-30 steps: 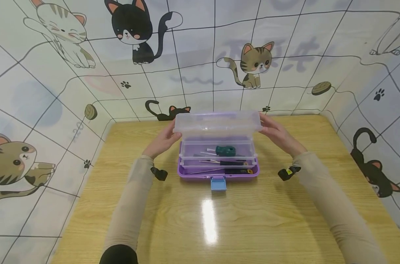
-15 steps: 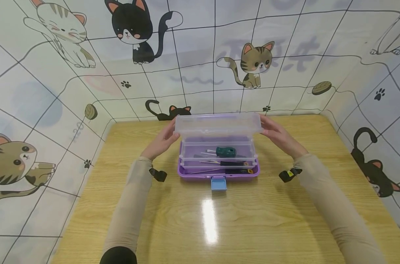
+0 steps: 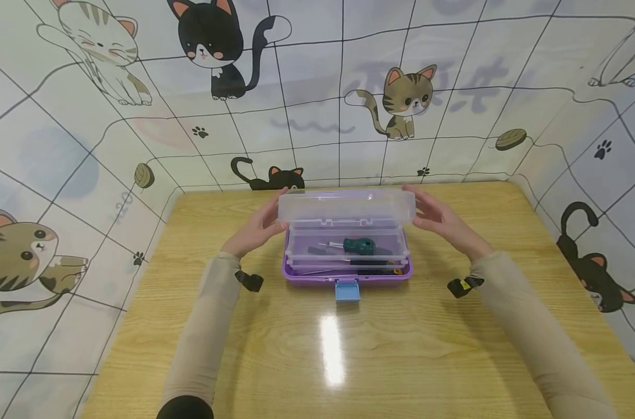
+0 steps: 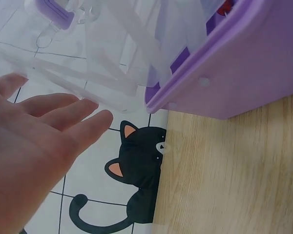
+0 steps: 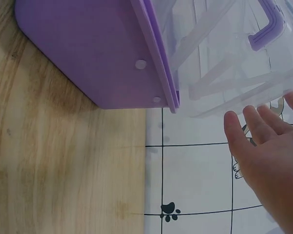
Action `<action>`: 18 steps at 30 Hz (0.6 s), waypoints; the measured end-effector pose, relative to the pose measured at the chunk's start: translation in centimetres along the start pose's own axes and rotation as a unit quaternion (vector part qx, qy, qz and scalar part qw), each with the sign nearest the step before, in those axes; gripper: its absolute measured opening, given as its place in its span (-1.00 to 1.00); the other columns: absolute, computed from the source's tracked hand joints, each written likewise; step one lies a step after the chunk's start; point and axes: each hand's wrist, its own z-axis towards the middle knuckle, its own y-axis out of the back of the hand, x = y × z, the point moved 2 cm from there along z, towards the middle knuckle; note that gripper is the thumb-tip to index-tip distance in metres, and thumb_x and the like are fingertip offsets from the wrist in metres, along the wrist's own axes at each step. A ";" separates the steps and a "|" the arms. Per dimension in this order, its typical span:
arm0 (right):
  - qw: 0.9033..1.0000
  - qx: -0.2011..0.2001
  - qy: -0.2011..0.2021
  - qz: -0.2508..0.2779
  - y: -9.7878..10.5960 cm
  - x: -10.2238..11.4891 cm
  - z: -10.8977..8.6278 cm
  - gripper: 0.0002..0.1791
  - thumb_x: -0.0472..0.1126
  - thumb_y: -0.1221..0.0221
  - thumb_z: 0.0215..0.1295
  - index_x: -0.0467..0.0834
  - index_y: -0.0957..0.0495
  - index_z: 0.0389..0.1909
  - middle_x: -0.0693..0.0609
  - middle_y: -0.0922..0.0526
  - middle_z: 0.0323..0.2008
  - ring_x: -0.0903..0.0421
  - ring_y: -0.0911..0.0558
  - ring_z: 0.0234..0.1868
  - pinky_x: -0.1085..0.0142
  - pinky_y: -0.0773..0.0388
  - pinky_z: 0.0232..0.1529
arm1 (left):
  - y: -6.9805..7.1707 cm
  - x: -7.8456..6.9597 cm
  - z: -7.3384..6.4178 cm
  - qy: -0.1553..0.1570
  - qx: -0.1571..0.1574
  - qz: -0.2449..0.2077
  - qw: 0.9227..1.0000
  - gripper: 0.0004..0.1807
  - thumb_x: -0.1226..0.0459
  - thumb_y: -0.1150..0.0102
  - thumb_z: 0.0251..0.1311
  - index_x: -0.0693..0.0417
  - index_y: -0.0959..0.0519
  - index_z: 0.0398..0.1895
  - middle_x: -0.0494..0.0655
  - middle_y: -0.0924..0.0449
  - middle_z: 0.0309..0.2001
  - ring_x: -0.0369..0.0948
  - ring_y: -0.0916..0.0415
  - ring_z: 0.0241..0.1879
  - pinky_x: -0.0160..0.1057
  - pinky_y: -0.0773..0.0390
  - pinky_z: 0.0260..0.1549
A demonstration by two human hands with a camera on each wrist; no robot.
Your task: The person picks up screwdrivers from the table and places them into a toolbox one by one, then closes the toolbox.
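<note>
A purple toolbox stands on the table with its clear lid raised and tilted. My left hand is at the lid's left end, its straight fingers along the edge in the left wrist view. At the right end my right hand has its fingers spread, fingertips at or close to the lid's edge. Beneath the lid a clear tray carries a screwdriver with a green handle. Tools with black handles lie lower, partly covered by the tray.
A blue latch hangs open at the toolbox front. On the lid sits a purple carrying handle. The wooden table meets cat-patterned walls behind and at both sides.
The lid has come down and forward between my hands. The clear tray has shifted down toward the front, covering more of the black-handled tools. Both hands have moved down slightly with the lid.
</note>
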 end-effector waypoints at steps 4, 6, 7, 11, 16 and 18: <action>1.000 0.007 0.002 0.010 -0.3 -0.2 -0.4 -0.23 -0.36 -0.02 0.41 -0.02 0.08 0.54 -0.12 0.12 0.52 -0.22 0.01 0.45 0.43 -0.31 0.20 | -0.4 0.0 -0.3 0.005 0.004 -0.008 1.000 -0.12 0.40 -0.05 0.35 -0.22 0.18 0.56 0.13 0.03 0.48 0.04 -0.10 0.39 0.01 -0.24 0.27; 1.000 0.008 -0.001 0.005 -0.3 -0.5 -0.7 -0.22 -0.37 -0.03 0.41 -0.01 0.09 0.55 -0.08 0.12 0.52 -0.23 0.01 0.45 0.44 -0.30 0.19 | -0.6 -0.2 -0.5 0.009 0.008 -0.011 1.000 -0.10 0.43 -0.05 0.32 -0.17 0.20 0.57 0.15 0.06 0.49 0.06 -0.09 0.39 0.02 -0.24 0.27; 1.000 0.008 -0.001 0.001 -0.4 -0.6 -0.8 -0.21 -0.38 -0.04 0.40 0.01 0.08 0.55 -0.05 0.11 0.52 -0.23 0.00 0.45 0.44 -0.30 0.20 | -0.7 -0.3 -0.6 0.011 0.008 -0.011 1.000 -0.08 0.45 -0.07 0.30 -0.16 0.21 0.57 0.13 0.08 0.50 0.05 -0.06 0.40 0.01 -0.21 0.28; 1.000 0.014 0.003 -0.018 -0.5 -1.2 -1.3 -0.16 -0.42 -0.08 0.35 0.03 0.07 0.54 0.00 0.08 0.52 -0.23 -0.06 0.43 0.40 -0.31 0.20 | -1.2 -1.4 -1.3 0.012 0.017 -0.003 1.000 -0.01 0.45 -0.15 0.19 0.01 0.22 0.56 0.08 0.17 0.52 -0.01 0.10 0.45 -0.02 0.00 0.37; 0.999 0.022 0.002 -0.036 -0.7 -1.9 -2.0 -0.08 -0.45 -0.16 0.28 0.04 0.07 0.54 0.01 0.06 0.52 -0.22 -0.07 0.43 0.04 -0.23 0.29 | -2.0 -1.9 -2.0 0.003 0.023 0.011 1.000 0.03 0.48 -0.21 0.10 0.11 0.21 0.54 0.02 0.29 0.54 -0.06 0.24 0.48 -0.02 0.20 0.40; 0.999 0.020 0.000 -0.038 -0.8 -2.2 -2.2 -0.06 -0.46 -0.19 0.25 0.04 0.07 0.54 0.02 0.06 0.52 -0.20 -0.07 0.43 -0.02 -0.18 0.31 | -2.3 -1.8 -2.2 0.000 0.022 0.010 1.000 0.03 0.50 -0.22 0.09 0.12 0.19 0.54 0.01 0.30 0.54 -0.06 0.27 0.48 -0.01 0.22 0.39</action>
